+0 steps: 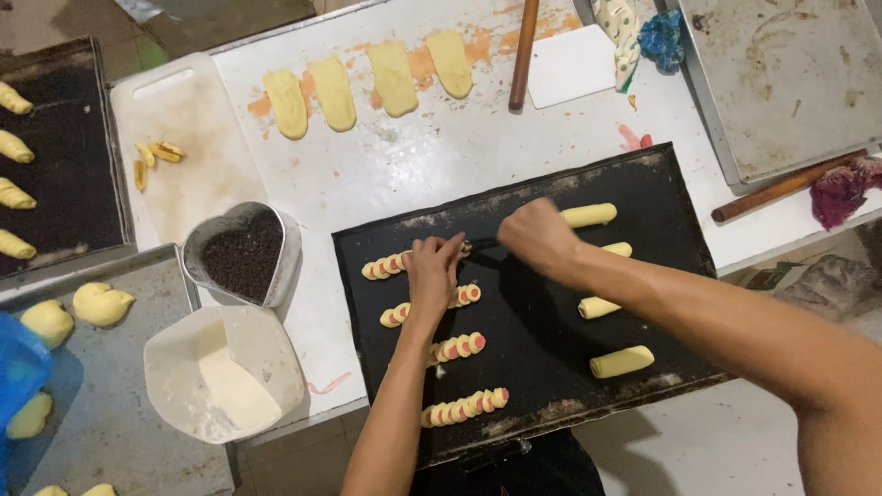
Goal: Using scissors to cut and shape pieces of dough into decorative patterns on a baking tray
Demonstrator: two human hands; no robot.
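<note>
**Hands working a sliced dough roll on the black tray**

The left hand is pressing down with curled fingers on a sliced dough roll with pink filling, lying at the far left of the black baking tray; the roll is sticking out to the left from under the fingers. The right hand is reaching in from the right, closed around a thin dark tool whose tip is meeting the left fingertips just above the roll.

Three more sliced rolls are lying in a column nearer on the tray, and four uncut dough rolls are lying along its right side, well apart from the hands.

To the left on the table, a heart-shaped metal tin is holding dark sprinkles, and just near of it a white bowl is holding white flour. A white cutting board is carrying a few small yellow pieces. Four flattened dough ovals are lying at the far side, beside a wooden rolling pin.
</note>
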